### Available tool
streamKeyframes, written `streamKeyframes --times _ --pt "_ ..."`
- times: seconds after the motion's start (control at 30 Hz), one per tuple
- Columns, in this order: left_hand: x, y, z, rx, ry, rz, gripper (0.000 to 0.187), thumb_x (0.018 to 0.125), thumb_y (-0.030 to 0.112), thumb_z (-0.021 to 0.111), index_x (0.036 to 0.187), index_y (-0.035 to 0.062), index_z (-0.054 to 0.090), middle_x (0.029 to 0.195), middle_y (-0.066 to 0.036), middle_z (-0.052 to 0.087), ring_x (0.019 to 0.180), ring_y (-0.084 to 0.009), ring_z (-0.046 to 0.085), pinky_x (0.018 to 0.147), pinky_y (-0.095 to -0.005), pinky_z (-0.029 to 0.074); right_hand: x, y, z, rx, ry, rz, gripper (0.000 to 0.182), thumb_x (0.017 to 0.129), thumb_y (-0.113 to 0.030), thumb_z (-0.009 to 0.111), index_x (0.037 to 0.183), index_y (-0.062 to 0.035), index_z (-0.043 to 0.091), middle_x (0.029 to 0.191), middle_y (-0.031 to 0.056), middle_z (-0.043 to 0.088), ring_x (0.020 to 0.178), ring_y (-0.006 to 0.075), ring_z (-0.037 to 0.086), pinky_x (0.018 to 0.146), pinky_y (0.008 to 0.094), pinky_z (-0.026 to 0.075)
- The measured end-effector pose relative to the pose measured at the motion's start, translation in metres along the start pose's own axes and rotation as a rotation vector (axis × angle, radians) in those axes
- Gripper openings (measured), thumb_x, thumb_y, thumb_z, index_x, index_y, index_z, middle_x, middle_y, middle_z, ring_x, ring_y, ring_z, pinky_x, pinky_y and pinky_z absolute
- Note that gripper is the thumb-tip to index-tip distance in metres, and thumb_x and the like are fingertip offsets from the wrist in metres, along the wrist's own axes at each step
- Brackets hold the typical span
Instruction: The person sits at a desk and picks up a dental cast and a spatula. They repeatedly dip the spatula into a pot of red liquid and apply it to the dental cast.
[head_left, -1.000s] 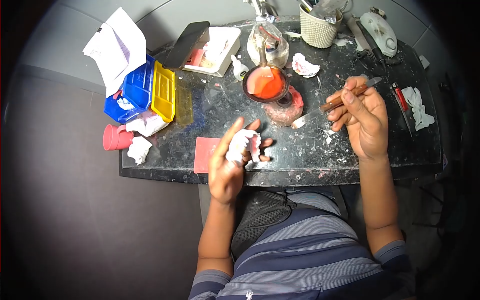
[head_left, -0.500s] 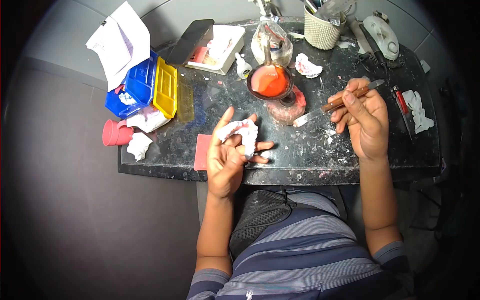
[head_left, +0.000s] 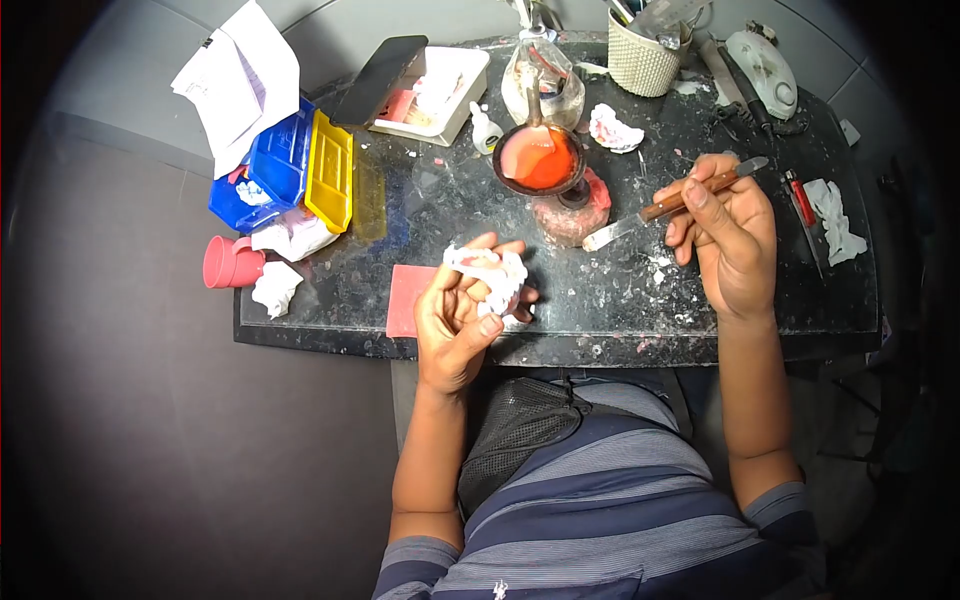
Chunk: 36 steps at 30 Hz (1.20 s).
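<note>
A white plaster dental cast (head_left: 498,277) with a pinkish patch rests in my left hand (head_left: 455,325), fingers behind it and thumb along its lower edge. My right hand (head_left: 735,235) grips a wax knife (head_left: 690,195) by its brown wooden handle. One blade end, coated whitish, points down left; the narrower metal end points up right. Left of that lower blade stands a dark round pan (head_left: 540,160) with glossy red-orange melted material, above a pinkish lump (head_left: 575,215). A flat pink wax sheet (head_left: 410,300) lies beside my left hand.
At left are a blue and yellow box (head_left: 300,175), papers (head_left: 240,90) and a pink mug (head_left: 232,262). A white tray (head_left: 440,95), small bottle (head_left: 486,130) and woven basket (head_left: 645,65) stand at the back. A red-handled tool (head_left: 802,203) lies right near crumpled tissue (head_left: 835,222).
My left hand has turned the dental cast and curled its fingers more closely around it. The right hand and wax knife have barely moved.
</note>
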<state>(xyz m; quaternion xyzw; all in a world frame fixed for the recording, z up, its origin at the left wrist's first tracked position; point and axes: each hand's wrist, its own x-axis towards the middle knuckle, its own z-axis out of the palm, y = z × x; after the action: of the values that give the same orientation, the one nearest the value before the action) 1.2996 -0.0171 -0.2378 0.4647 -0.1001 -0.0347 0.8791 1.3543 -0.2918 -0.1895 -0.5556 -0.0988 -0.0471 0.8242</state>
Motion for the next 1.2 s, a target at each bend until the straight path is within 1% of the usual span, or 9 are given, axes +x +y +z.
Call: streamKeyframes --times 0.1,0.2,0.27,0.33,0.37,0.5,0.6,0.67,1.2 --pt "-0.002 0.005 -0.004 0.202 0.03 -0.091 0.099 0.08 0.041 0.075 0.146 -0.0157 0.028 0.108 -0.026 0.067 0.076 -0.0263 0.07 0.061 -0.0334 0.058 -0.001 0.0 -0.001 -0.089 -0.043 0.015 0.015 0.1 -0.013 0.06 0.109 -0.0028 0.052 0.095 0.0203 0.07 0.065 0.0136 0.065 0.05 0.0206 0.051" --pt "-0.001 0.007 -0.005 0.086 -0.04 -0.105 0.097 0.083 0.044 0.072 0.145 -0.0162 0.029 0.105 -0.025 0.067 0.073 -0.0257 0.069 0.057 -0.0336 0.056 -0.002 0.001 0.003 -0.118 -0.065 -0.009 0.016 0.099 -0.01 0.061 0.109 -0.0018 0.052 0.096 0.022 0.07 0.063 0.0137 0.065 0.05 0.0209 0.051" --pt "-0.003 0.008 0.0 0.066 -0.019 -0.104 0.099 0.08 0.044 0.073 0.147 -0.0136 0.027 0.104 -0.027 0.066 0.075 -0.0252 0.069 0.059 -0.0318 0.056 -0.004 0.002 0.007 -0.149 -0.118 -0.018 0.017 0.097 -0.008 0.063 0.108 -0.0005 0.052 0.096 0.0238 0.07 0.063 0.0142 0.065 0.05 0.0212 0.051" --pt "-0.004 0.01 0.002 0.117 -0.068 -0.103 0.1 0.075 0.033 0.077 0.151 -0.0048 0.024 0.104 -0.019 0.067 0.086 -0.0209 0.069 0.071 -0.0289 0.055 -0.008 0.004 0.014 -0.124 -0.14 -0.022 0.017 0.096 -0.004 0.064 0.107 -0.0001 0.052 0.096 0.0249 0.07 0.064 0.0147 0.066 0.05 0.0213 0.052" --pt "-0.006 0.009 0.007 0.132 -0.035 -0.102 0.099 0.072 0.031 0.076 0.149 -0.0009 0.024 0.109 -0.02 0.065 0.097 -0.0224 0.067 0.083 -0.0309 0.053 -0.011 0.004 0.018 -0.12 -0.16 -0.029 0.017 0.095 -0.004 0.066 0.106 0.0005 0.054 0.095 0.0213 0.071 0.065 0.013 0.066 0.051 0.0205 0.051" --pt "-0.008 0.006 0.003 0.098 -0.09 -0.079 0.094 0.071 0.03 0.077 0.144 0.0006 0.027 0.113 -0.023 0.063 0.106 -0.0249 0.065 0.092 -0.0327 0.049 -0.017 0.008 0.026 -0.131 -0.231 -0.045 0.018 0.092 -0.001 0.069 0.104 0.0006 0.055 0.094 0.0172 0.072 0.07 0.0098 0.066 0.055 0.0191 0.051" --pt "-0.009 0.006 0.003 0.098 -0.081 -0.094 0.094 0.071 0.03 0.077 0.145 0.0008 0.027 0.114 -0.023 0.063 0.106 -0.025 0.065 0.093 -0.0334 0.049 -0.02 0.011 0.029 -0.125 -0.256 -0.038 0.019 0.091 0.001 0.07 0.104 0.0005 0.055 0.094 0.017 0.073 0.072 0.0089 0.065 0.058 0.0186 0.05" --pt "-0.009 0.007 0.005 0.093 -0.07 -0.098 0.093 0.071 0.03 0.078 0.144 0.0009 0.028 0.113 -0.023 0.063 0.105 -0.0249 0.065 0.093 -0.0337 0.05 -0.02 0.012 0.028 -0.169 -0.325 -0.065 0.022 0.092 -0.001 0.069 0.106 -0.0001 0.051 0.097 0.0256 0.071 0.07 0.0139 0.067 0.058 0.0214 0.053" --pt "-0.01 0.009 0.004 0.102 -0.042 -0.113 0.093 0.072 0.034 0.078 0.142 -0.0013 0.028 0.113 -0.025 0.064 0.095 -0.0243 0.068 0.083 -0.0337 0.054 -0.024 0.013 0.033 -0.267 -0.362 -0.116 0.025 0.088 0.005 0.071 0.103 0.0005 0.052 0.1 0.026 0.071 0.077 0.0154 0.069 0.065 0.0247 0.056"
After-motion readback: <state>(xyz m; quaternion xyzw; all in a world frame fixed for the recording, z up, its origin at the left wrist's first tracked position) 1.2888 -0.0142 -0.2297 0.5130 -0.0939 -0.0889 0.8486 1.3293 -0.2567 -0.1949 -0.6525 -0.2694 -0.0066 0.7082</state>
